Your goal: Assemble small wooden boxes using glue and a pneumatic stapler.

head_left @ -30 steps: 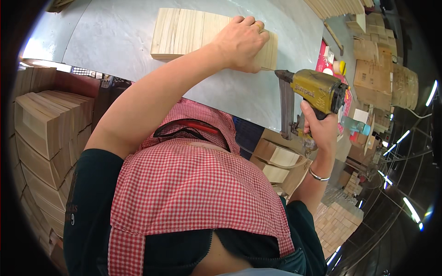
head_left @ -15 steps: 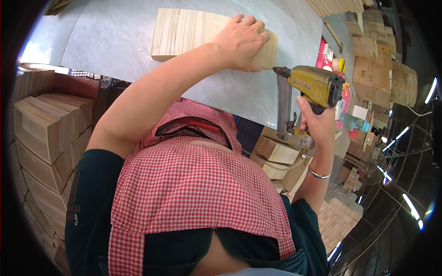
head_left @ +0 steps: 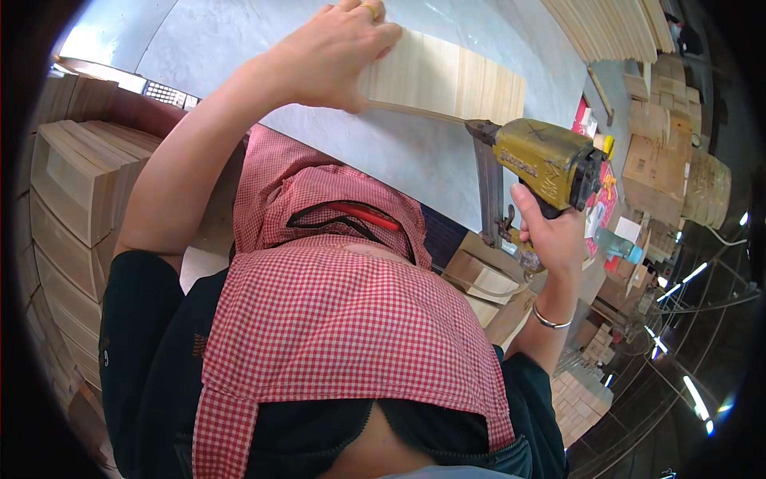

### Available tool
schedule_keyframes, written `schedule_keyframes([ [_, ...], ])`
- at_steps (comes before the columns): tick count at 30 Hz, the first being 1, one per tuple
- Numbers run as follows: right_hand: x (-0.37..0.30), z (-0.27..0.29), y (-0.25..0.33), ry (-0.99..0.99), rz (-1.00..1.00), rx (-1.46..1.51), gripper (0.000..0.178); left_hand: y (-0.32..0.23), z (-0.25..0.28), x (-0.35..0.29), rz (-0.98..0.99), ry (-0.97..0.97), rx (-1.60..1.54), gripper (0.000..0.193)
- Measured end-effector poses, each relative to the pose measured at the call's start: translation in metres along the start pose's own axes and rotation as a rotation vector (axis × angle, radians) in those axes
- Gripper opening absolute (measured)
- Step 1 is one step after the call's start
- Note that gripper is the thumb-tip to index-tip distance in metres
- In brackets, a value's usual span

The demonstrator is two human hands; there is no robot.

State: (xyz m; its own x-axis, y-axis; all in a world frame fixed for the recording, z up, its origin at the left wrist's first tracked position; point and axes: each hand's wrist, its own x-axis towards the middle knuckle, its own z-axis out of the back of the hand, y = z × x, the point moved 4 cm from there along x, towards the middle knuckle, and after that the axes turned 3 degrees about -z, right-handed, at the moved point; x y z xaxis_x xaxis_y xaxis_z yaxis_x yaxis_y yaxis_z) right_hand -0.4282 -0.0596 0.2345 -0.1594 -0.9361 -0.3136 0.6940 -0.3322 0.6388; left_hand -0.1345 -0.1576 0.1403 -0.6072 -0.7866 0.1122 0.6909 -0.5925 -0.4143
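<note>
Pale wooden strips lie side by side as a flat block on the grey-white tabletop. My left hand is closed across the left end of that block, thumb at the near edge, fingers toward the far edge; the fingertips are partly out of sight. A worn yellow nail gun is in my right hand, its fingers wrapped round the handle and the thumb at the side. The gun's dark nose points left beside the block's near edge; whether it touches the wood I cannot tell.
Thin boards are stacked at the far right of the table. Tall stacks of wooden pieces stand at my left. Cardboard boxes and a clear bottle are at the right. Wood pieces sit below the table edge.
My left hand has moved from the block's right part to its left end. The block now lies farther right, close to the nail gun's nose. The nail gun stays in my right hand.
</note>
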Motion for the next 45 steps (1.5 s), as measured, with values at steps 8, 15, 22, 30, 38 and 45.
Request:
schedule_keyframes([
  [8, 0.006, -0.014, 0.009, 0.030, 0.088, -0.009, 0.028, 0.000, -0.013, 0.001, -0.072, -0.168, -0.045, 0.044],
  [15, 0.008, -0.017, 0.012, 0.044, 0.011, -0.084, 0.029, 0.005, -0.018, 0.000, -0.081, -0.202, -0.015, 0.046],
  [22, 0.013, -0.020, 0.024, 0.041, 0.186, -0.183, 0.028, 0.003, -0.015, -0.013, 0.061, -0.148, -0.121, 0.054],
  [30, -0.003, -0.039, 0.043, 0.060, 0.256, -0.128, 0.028, 0.031, -0.032, -0.048, 0.078, -0.291, -0.433, 0.066],
  [38, -0.003, -0.066, 0.077, 0.272, 0.267, -0.046, 0.032, 0.026, -0.045, -0.038, 0.058, -0.362, -0.436, 0.071],
  [45, -0.001, -0.074, 0.078, 0.238, 0.270, -0.023, 0.028, 0.029, -0.046, -0.037, 0.020, -0.402, -0.426, 0.071],
])
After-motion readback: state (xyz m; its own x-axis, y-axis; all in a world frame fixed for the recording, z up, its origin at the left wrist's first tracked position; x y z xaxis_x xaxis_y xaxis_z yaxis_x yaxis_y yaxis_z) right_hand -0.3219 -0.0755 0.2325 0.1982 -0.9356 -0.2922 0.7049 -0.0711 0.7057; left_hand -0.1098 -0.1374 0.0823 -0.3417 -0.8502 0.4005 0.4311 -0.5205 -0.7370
